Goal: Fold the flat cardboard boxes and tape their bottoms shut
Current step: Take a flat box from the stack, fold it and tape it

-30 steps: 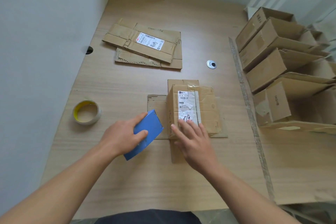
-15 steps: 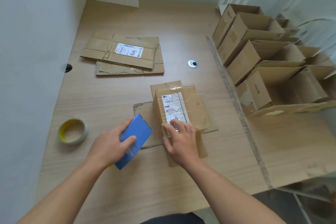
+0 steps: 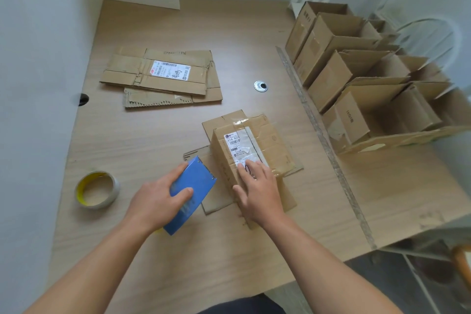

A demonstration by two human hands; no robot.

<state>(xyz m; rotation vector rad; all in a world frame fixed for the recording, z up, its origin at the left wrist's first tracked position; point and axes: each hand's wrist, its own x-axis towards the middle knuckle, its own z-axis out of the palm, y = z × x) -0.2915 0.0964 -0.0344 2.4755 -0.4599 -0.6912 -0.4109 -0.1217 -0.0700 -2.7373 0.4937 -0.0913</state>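
Right hand has slid to the near edge of the small brown cardboard box on the wooden table, fingers flat on its taped bottom, left hand gripping the blue plastic tape dispenser just beside it, so I judge sealing nearly done.

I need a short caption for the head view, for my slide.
Left hand holds a blue tool; right hand presses the box.
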